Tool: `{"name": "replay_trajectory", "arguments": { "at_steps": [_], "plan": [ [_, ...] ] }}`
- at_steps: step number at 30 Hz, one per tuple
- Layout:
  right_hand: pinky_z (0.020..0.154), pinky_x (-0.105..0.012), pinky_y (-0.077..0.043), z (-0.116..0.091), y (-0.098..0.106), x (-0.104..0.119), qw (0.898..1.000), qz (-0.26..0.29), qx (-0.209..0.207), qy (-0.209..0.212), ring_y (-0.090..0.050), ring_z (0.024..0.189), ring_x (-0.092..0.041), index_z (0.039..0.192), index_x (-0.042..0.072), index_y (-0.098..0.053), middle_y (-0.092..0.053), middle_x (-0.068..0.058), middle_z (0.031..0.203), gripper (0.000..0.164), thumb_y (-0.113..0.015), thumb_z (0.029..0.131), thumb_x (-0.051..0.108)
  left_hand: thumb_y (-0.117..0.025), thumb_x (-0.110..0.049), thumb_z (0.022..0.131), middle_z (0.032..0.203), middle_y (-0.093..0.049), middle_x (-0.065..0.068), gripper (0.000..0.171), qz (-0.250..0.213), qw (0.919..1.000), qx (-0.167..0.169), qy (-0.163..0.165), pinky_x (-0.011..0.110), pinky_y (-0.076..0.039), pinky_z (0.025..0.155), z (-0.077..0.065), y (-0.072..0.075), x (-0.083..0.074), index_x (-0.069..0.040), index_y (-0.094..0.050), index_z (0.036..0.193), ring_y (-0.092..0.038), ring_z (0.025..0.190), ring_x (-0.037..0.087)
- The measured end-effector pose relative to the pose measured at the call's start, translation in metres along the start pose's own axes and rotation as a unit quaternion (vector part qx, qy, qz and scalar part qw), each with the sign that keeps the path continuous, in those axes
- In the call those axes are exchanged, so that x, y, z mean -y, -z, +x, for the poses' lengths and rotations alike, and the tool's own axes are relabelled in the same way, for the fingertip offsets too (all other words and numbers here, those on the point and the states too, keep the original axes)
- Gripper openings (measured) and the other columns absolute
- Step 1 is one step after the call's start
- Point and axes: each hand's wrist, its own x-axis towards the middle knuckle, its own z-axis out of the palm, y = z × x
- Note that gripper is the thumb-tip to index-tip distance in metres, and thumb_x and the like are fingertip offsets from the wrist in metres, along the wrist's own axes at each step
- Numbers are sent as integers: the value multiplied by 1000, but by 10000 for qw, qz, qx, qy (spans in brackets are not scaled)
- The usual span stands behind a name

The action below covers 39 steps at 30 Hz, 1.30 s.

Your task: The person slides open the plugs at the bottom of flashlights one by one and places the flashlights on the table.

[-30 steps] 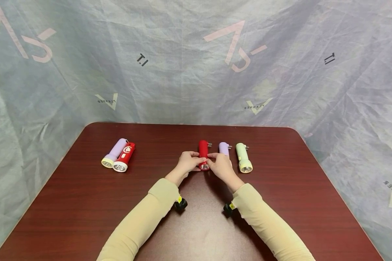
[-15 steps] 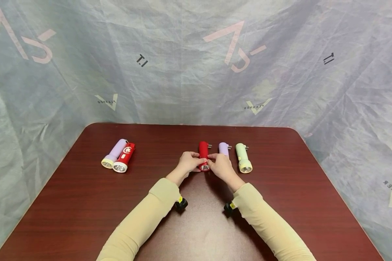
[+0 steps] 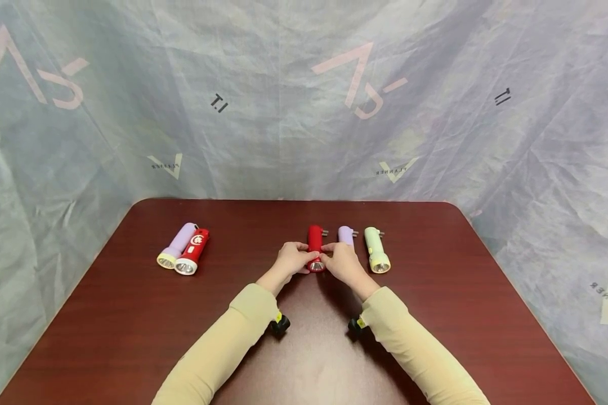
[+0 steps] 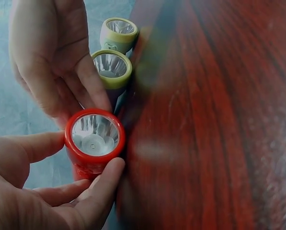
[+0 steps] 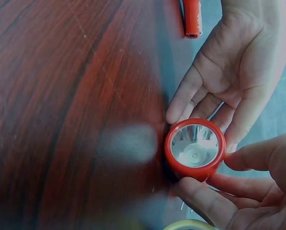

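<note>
A red flashlight (image 3: 314,239) lies on the table with its lens end toward me and plug prongs jutting from the far end. My left hand (image 3: 290,260) grips its left side and my right hand (image 3: 345,263) its right side, both near the head. In the left wrist view, thumb and fingers of the left hand (image 4: 51,187) surround the red rim of the flashlight (image 4: 96,135). The right wrist view has the right hand (image 5: 243,191) pinching that rim too. Beside the right hand is a purple flashlight (image 3: 346,234), partly hidden by it.
To the right lies a pale green flashlight (image 3: 376,250) with prongs. At the left, a purple flashlight with a yellow rim (image 3: 182,239) lies against a red one with a white rim (image 3: 195,248). A grey printed cloth (image 3: 278,112) hangs behind the table (image 3: 106,315).
The head view has tilted up slightly, so everything sits a little lower in it. Both hands keep their hold on the red flashlight, which stays in place.
</note>
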Motion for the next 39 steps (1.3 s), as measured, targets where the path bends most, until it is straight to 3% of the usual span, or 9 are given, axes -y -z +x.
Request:
{"name": "replay_trajectory", "arguments": {
  "at_steps": [10, 14, 19, 23, 27, 33, 39],
  "plan": [
    [67, -32, -52, -3, 4, -1, 9995, -105, 30, 290, -58, 73, -19, 106, -1, -70, -71, -14, 97, 25, -65, 85, 13, -69, -19, 86, 106, -67, 20, 48, 261, 9996, 54, -46, 30, -58, 58, -3, 0, 3, 8, -54, 123, -68, 76, 20],
    [73, -35, -54, -2, 13, 5, 9990, -245, 65, 356, -63, 82, -21, 107, -1, -69, -71, -14, 99, 26, -66, 86, 14, -69, -20, 87, 108, -66, 18, 50, 545, 9985, 67, -82, 33, -59, 60, -8, 9, -4, 6, -52, 126, -68, 80, 23],
    [83, -38, -54, -1, 26, 21, 9981, -193, 294, 499, -65, 97, -27, 113, -3, -66, -68, -17, 107, 32, -66, 87, 16, -67, -23, 88, 116, -62, 18, 54, 1136, 9929, -11, -352, 36, -59, 65, -19, 27, -16, 1, -49, 133, -67, 84, 31],
    [88, -40, -53, 1, 36, 40, 9963, -200, 640, 533, -63, 105, -27, 118, -4, -62, -65, -18, 114, 38, -66, 88, 20, -66, -31, 88, 119, -62, 15, 57, 1864, 9806, -141, -591, 38, -56, 76, -26, 44, -25, -4, -49, 135, -64, 98, 29],
    [87, -39, -53, 6, 39, 57, 9937, -293, 894, 615, -62, 107, -25, 119, 3, -63, -66, -14, 115, 38, -65, 89, 25, -64, -36, 88, 121, -62, 15, 59, 2498, 9640, -261, -878, 44, -51, 89, -32, 62, -34, -5, -48, 136, -57, 112, 30],
    [85, -38, -53, 9, 33, 80, 9893, 40, 1075, 986, -64, 103, -27, 121, 6, -62, -67, -15, 111, 38, -66, 87, 23, -64, -35, 88, 123, -60, 20, 61, 2972, 9435, -452, -1393, 48, -50, 90, -49, 98, -43, -4, -45, 137, -58, 112, 34],
    [88, -38, -52, 14, 16, 98, 9871, 332, 1082, 1131, -62, 108, -26, 127, 10, -58, -65, -14, 117, 44, -66, 87, 25, -64, -33, 88, 120, -60, 23, 59, 3341, 9214, -924, -1757, 51, -48, 91, -67, 135, -42, 0, -48, 134, -59, 109, 36]
  ]
}}
